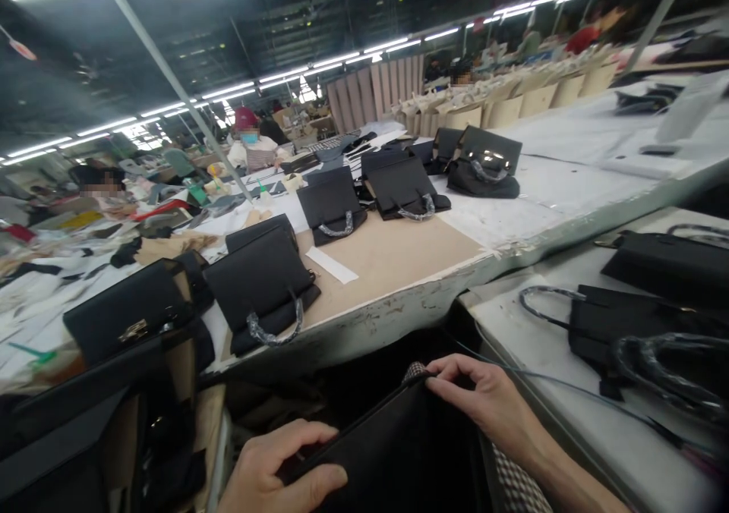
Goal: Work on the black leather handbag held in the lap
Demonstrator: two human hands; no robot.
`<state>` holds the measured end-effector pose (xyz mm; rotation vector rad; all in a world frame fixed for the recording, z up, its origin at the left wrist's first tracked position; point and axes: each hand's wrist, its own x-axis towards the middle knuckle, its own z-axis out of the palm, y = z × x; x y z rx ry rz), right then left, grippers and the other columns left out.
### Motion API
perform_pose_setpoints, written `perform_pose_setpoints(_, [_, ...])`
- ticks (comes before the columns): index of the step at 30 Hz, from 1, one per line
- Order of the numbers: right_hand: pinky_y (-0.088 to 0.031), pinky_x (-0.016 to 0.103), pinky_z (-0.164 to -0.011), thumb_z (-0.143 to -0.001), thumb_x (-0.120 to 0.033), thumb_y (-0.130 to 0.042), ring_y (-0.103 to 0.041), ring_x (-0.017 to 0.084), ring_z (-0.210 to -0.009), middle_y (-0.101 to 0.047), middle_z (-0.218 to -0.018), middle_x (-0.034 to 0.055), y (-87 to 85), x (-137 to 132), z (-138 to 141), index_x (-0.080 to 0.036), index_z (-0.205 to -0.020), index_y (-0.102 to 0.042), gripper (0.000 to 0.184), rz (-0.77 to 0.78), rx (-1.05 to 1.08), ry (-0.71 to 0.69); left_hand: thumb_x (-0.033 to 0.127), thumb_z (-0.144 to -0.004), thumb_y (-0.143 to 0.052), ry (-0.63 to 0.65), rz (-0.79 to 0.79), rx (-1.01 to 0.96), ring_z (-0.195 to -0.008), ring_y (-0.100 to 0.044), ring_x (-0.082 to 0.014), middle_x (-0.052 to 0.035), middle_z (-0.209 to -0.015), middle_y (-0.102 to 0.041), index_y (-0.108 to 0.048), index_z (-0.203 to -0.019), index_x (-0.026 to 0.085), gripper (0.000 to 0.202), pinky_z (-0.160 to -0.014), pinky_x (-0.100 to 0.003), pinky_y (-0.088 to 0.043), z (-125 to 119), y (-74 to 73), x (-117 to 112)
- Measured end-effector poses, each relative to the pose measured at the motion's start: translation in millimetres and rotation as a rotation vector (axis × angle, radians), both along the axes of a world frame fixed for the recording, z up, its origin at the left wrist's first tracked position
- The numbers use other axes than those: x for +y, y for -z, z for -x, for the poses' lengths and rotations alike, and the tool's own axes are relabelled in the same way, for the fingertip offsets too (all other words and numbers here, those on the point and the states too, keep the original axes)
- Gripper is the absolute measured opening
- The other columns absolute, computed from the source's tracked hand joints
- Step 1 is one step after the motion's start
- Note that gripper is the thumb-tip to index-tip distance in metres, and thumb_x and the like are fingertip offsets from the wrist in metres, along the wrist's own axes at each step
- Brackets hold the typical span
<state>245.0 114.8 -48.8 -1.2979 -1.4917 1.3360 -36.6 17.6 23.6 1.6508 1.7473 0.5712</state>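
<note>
A black handbag panel or bag body [392, 452] is held up low in the middle of the view, over a checked garment. My left hand [285, 464] grips its near left edge, thumb on the facing side and fingers behind. At the far upper corner, my right hand [484, 391] pinches the edge between thumb and fingers. The lower part of the black piece runs out of the frame, so I cannot tell whether it is a whole bag. Closest on the table ahead lies a black handbag [262, 281] with a plastic-wrapped handle.
Several black handbags, one with a gold clasp [134, 331], line the long worktable [392, 300]. A white strip [332, 264] lies on its tan board. More bags [609, 331] rest on the right-hand table, where a thin cable [569, 380] crosses. Co-workers [250, 145] sit beyond.
</note>
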Motion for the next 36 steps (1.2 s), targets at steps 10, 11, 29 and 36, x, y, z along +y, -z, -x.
perform_pose_setpoints(10, [-0.046, 0.038, -0.09, -0.074, -0.05, -0.07, -0.066, 0.029, -0.094, -0.073, -0.098, 0.0075, 3.1, -6.3, 0.2, -0.02, -0.064, -0.064, 0.032, 0.018, -0.044, 0.064, 0.043, -0.081, -0.067, -0.161, 0.046, -0.086, -0.071, -0.063, -0.0178, 0.0, -0.072, -0.071, -0.074, -0.074, 0.021, 0.024, -0.064, -0.022, -0.047, -16.8, -2.8, -7.8])
perform_pose_setpoints(11, [-0.046, 0.038, -0.09, -0.074, -0.05, -0.071, -0.066, 0.029, -0.094, -0.074, -0.098, 0.0076, 2.5, -8.2, 0.0, -0.02, -0.063, -0.064, 0.032, 0.022, -0.038, 0.073, 0.043, -0.08, -0.068, -0.176, 0.063, -0.113, -0.068, -0.061, -0.0166, 0.0, -0.069, -0.068, -0.072, -0.072, 0.019, 0.026, -0.061, -0.021, -0.045, -18.0, -3.1, -8.0])
perform_pose_setpoints(29, [-0.048, 0.03, -0.078, -0.077, -0.035, -0.069, -0.067, 0.023, -0.085, -0.074, -0.091, 0.0024, -2.2, -27.1, 5.9, -0.02, -0.064, -0.061, 0.021, -0.027, -0.025, 0.099, 0.03, -0.093, -0.044, 0.415, 0.111, 0.427, -0.068, -0.061, -0.0174, 0.0011, -0.068, -0.064, -0.055, -0.065, 0.021, 0.031, -0.064, -0.027, -0.035, -36.4, -24.2, 20.2])
perform_pose_setpoints(36, [-0.047, 0.028, -0.076, -0.076, -0.033, -0.069, -0.066, 0.021, -0.08, -0.074, -0.087, 0.0015, -11.4, -32.0, 5.2, -0.02, -0.061, -0.061, 0.021, -0.016, -0.054, 0.13, 0.027, -0.091, -0.049, 0.438, 0.129, 0.277, -0.064, -0.053, -0.0111, 0.0039, -0.066, -0.054, -0.042, -0.059, 0.018, 0.034, -0.059, -0.024, -0.031, -47.8, -23.7, 34.9])
